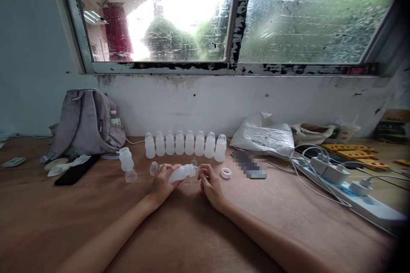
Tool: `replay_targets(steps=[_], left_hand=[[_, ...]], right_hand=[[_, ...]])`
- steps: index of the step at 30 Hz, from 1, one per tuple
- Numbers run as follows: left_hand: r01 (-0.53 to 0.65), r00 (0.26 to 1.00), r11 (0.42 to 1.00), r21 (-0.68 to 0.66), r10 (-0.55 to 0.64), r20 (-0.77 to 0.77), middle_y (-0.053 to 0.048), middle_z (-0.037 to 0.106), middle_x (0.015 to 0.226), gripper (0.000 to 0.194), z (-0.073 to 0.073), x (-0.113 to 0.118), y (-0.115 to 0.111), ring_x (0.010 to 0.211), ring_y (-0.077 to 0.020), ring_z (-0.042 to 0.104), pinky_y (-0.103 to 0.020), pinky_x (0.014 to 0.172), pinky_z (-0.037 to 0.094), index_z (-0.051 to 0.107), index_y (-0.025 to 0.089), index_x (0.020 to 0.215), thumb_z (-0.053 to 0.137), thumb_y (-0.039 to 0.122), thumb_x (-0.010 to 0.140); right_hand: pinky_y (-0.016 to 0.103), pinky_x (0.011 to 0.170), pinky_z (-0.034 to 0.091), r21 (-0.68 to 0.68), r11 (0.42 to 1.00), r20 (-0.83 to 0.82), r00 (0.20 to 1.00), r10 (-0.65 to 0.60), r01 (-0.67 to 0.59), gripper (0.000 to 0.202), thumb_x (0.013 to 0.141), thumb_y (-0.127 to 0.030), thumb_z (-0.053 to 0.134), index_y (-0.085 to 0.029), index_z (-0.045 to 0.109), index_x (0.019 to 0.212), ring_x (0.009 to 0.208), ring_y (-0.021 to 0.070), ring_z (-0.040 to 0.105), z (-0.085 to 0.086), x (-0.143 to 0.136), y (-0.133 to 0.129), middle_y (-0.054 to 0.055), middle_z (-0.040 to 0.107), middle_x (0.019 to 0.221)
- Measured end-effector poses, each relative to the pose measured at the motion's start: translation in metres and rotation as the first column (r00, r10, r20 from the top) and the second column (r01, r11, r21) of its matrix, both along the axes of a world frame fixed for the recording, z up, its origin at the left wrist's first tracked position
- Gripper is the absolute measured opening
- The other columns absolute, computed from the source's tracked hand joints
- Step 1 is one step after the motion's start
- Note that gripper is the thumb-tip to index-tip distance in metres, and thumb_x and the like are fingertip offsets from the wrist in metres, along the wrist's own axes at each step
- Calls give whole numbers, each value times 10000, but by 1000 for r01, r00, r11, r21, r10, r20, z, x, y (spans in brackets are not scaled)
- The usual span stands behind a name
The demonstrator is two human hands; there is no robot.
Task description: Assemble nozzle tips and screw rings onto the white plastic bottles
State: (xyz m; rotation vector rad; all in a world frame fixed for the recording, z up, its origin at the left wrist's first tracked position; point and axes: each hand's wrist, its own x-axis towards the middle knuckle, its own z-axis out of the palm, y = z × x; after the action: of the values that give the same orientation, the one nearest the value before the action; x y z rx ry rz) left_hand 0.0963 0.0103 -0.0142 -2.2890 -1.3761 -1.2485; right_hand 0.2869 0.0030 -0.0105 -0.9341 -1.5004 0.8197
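My left hand [165,184] is wrapped round a frosted white baby bottle [180,173], which lies tilted with its neck toward the right. Close to the bottle's mouth are the bent, pinched fingers of my right hand [209,183]; whatever they hold is too small and clear to make out. Just behind the neck a clear bottle nipple [194,161] shows. A clear cap [154,168] stands beside my left hand. To the right of my right hand lies a white screw ring [226,173].
Several capped baby bottles [189,143] stand in a row by the wall. An uncapped bottle [126,160] and a clear cap [131,175] are at left, near a grey backpack [85,121] and black phone [77,171]. Rightward lie a silver bag [264,134] and power strip [361,198].
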Motion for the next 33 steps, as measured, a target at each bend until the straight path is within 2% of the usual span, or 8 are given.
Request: replay_targets(steps=[9, 16, 21, 25, 28, 30, 32, 33], left_hand=[[18, 998, 999, 40, -16, -64, -39, 499, 944, 430, -3, 0, -1, 881, -192, 435, -319, 798, 386, 517, 266, 1130, 594, 382, 723], [62, 996, 997, 47, -59, -73, -36, 505, 936, 421, -4, 0, 0, 869, -187, 450, -319, 796, 396, 522, 293, 1133, 573, 412, 732], [123, 989, 992, 3, -122, -79, -29, 510, 913, 475, -6, -1, 0, 853, -182, 477, -312, 786, 422, 494, 311, 1163, 558, 470, 720], [160, 986, 983, -89, -164, -43, -29, 521, 930, 519, -6, 1, -1, 828, -171, 525, -294, 753, 451, 463, 286, 1193, 553, 477, 719], [198, 980, 968, -152, -195, 36, -34, 548, 950, 518, -1, 3, -5, 831, -176, 554, -291, 737, 468, 477, 254, 1172, 569, 464, 708], [242, 968, 954, -177, -225, 109, -41, 573, 969, 483, 5, 3, -9, 858, -185, 562, -302, 763, 466, 499, 229, 1138, 580, 433, 708], [297, 950, 928, -224, -262, 173, -44, 597, 986, 439, 12, 3, -14, 874, -187, 570, -303, 779, 466, 517, 207, 1104, 584, 398, 715], [321, 940, 912, -256, -275, 200, -42, 609, 984, 419, 15, 3, -17, 865, -185, 578, -298, 774, 470, 524, 200, 1089, 584, 387, 718]], right_hand=[[177, 315, 305, -42, 998, -35, 999, 35, -36, 169, 823, -388, 412, -225, 440, 856, 345, 53, 393, 1, 0, 1, -52, 456, 629], [186, 318, 262, -85, 996, -34, 999, 11, -14, 332, 805, -449, 432, -194, 395, 595, 320, 50, 345, -2, 3, 5, -63, 422, 503], [194, 287, 194, -213, 977, -114, 994, 5, -30, 399, 753, -508, 472, -192, 372, 531, 292, 45, 248, -11, 4, 14, -84, 305, 401], [199, 283, 170, -261, 963, -177, 984, 18, -65, 426, 720, -540, 492, -189, 371, 511, 274, 43, 238, -11, 3, 17, -91, 269, 375], [194, 298, 227, -217, 968, -217, 973, 78, -126, 355, 727, -517, 502, -178, 460, 634, 297, 43, 325, -4, 3, 13, -62, 430, 496], [198, 353, 326, -191, 963, -226, 963, 145, -190, 307, 722, -472, 541, -205, 505, 869, 396, 69, 453, 2, 3, 9, -34, 523, 668], [223, 477, 420, -182, 944, -211, 948, 237, -276, 408, 706, -421, 584, -240, 470, 1053, 552, 102, 538, 7, 3, 4, -16, 549, 772], [240, 560, 444, -182, 927, -195, 936, 292, -327, 432, 699, -400, 601, -240, 473, 1080, 628, 115, 553, 10, 3, 3, -9, 556, 795]])
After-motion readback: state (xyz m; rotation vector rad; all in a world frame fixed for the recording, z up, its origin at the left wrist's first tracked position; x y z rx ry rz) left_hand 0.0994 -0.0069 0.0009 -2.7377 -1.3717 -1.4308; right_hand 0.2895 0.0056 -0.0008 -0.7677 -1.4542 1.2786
